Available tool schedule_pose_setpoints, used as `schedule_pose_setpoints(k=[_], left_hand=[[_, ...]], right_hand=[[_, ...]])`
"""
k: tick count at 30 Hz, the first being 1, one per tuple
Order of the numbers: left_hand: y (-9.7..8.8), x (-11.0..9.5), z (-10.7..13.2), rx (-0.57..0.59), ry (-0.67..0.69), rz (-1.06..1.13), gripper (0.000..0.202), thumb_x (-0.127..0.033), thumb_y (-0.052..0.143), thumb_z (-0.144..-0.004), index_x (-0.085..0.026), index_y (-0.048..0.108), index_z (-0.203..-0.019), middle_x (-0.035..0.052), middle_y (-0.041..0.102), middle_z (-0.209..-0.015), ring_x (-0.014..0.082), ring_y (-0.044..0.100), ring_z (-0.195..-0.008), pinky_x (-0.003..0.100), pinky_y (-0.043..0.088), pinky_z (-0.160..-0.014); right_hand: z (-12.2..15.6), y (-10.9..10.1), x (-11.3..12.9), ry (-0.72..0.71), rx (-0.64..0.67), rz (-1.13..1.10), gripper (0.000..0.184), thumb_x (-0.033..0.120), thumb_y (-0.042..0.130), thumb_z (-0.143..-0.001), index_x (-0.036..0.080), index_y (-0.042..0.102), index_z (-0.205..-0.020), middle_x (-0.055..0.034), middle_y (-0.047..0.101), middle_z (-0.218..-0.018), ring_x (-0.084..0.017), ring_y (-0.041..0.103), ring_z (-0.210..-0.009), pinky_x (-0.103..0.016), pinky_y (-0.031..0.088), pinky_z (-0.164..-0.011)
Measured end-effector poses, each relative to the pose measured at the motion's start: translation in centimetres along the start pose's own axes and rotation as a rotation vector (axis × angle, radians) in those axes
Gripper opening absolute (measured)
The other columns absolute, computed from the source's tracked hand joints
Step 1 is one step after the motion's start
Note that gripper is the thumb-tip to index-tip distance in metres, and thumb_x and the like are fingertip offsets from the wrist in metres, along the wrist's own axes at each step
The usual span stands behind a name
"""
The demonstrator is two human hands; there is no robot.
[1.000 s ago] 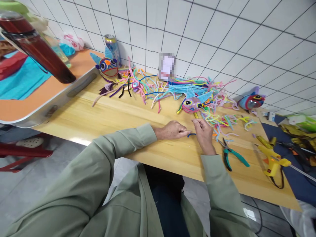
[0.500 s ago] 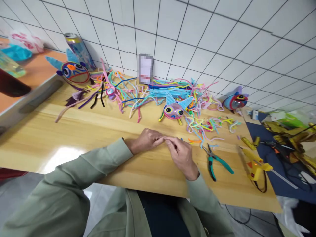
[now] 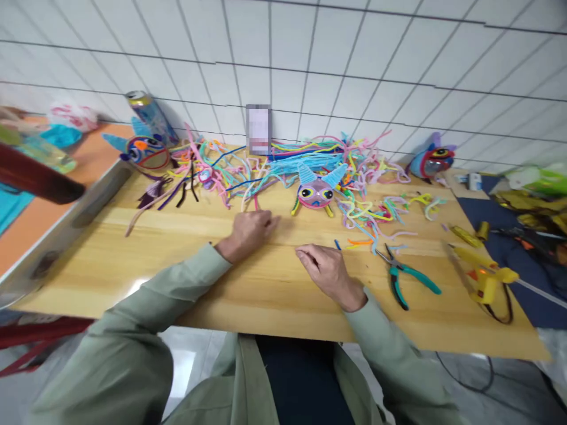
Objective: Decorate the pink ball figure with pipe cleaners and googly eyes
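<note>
My left hand [image 3: 252, 233] hovers over the middle of the wooden table [image 3: 177, 236], back of the hand up. Its fingertips are smeared by motion and partly hidden, so I cannot tell whether they hold anything. Lower and to the right, my right hand [image 3: 325, 268] is closed in a pinch; whatever it grips, if anything, is too small to make out. Just beyond both hands sits a purple face figure [image 3: 315, 195] with light blue ears, big eyes and yellow-green legs. Pliers with teal handles [image 3: 410, 274] lie to the right of my right hand.
Pipe cleaners [image 3: 305, 162] are heaped along the tiled wall, with a phone [image 3: 258, 130] propped behind them. Similar figures stand at left [image 3: 148, 152] and right [image 3: 432, 160], near a drink can [image 3: 153, 118]. A yellow glue gun [image 3: 485, 277] lies at the right edge.
My hands, touching at the fingertips before, are now apart. The left has moved up and left towards the pipe cleaners; the right keeps its pinch. The view has shifted slightly.
</note>
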State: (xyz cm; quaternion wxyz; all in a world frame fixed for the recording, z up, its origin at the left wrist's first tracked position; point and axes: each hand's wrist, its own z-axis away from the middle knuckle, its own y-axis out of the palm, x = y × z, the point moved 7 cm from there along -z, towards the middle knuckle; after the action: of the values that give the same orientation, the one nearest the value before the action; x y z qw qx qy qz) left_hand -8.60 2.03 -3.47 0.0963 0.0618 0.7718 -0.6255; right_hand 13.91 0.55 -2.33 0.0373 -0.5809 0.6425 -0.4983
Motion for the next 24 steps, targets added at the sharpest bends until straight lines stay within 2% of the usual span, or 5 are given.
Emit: schedule_pose_setpoints(k=[3,6,9,18,24], left_hand=[[-0.8,4.0,-0.7,0.081,-0.232,-0.161,0.045,-0.059,0.06,-0.111,-0.019,0.078,-0.101,0.0175,0.087,-0.1,0.0327,0.08,-0.086,0.034,0.039,-0.067],[-0.4,5.3,-1.3,0.197,-0.251,-0.224,0.05,-0.061,0.055,-0.111,-0.016,0.077,-0.117,0.0206,0.087,-0.106,0.0392,0.083,-0.096,0.036,0.047,-0.073],[-0.1,5.6,-1.7,0.248,-0.246,-0.251,0.048,-0.052,0.047,-0.115,-0.015,0.076,-0.126,0.0222,0.087,-0.109,0.0403,0.084,-0.099,0.037,0.048,-0.073],[0.6,7.4,-1.6,0.188,-0.228,-0.119,0.043,-0.045,0.048,-0.114,-0.021,0.078,-0.133,0.0164,0.087,-0.105,0.033,0.078,-0.084,0.034,0.032,-0.066],[1.1,8.3,-1.7,0.164,-0.302,-0.117,0.045,-0.052,0.052,-0.113,-0.021,0.084,-0.112,0.0142,0.086,-0.098,0.0313,0.076,-0.084,0.033,0.034,-0.068]], right_hand=[[0.0,0.3,-0.7,0.055,0.032,-0.015,0.027,0.031,0.057,-0.118,0.026,0.081,-0.106,-0.0036,0.089,-0.093,-0.019,0.083,-0.081,-0.03,0.057,-0.076],[0.2,0.6,-1.4,0.083,0.046,-0.017,0.027,0.031,0.056,-0.118,0.025,0.08,-0.106,-0.004,0.089,-0.094,-0.019,0.083,-0.083,-0.03,0.057,-0.077],[0.4,0.9,-2.0,0.124,0.072,-0.02,0.026,0.032,0.057,-0.118,0.025,0.08,-0.106,-0.0033,0.088,-0.092,-0.019,0.081,-0.083,-0.03,0.056,-0.077],[0.5,1.6,-1.3,0.098,0.101,0.046,0.026,0.031,0.057,-0.12,0.024,0.08,-0.109,-0.002,0.088,-0.092,-0.017,0.081,-0.082,-0.029,0.056,-0.077],[0.2,1.3,-1.0,0.049,0.043,0.114,0.023,0.029,0.059,-0.12,0.024,0.077,-0.106,-0.0012,0.087,-0.089,-0.016,0.081,-0.08,-0.03,0.054,-0.076]])
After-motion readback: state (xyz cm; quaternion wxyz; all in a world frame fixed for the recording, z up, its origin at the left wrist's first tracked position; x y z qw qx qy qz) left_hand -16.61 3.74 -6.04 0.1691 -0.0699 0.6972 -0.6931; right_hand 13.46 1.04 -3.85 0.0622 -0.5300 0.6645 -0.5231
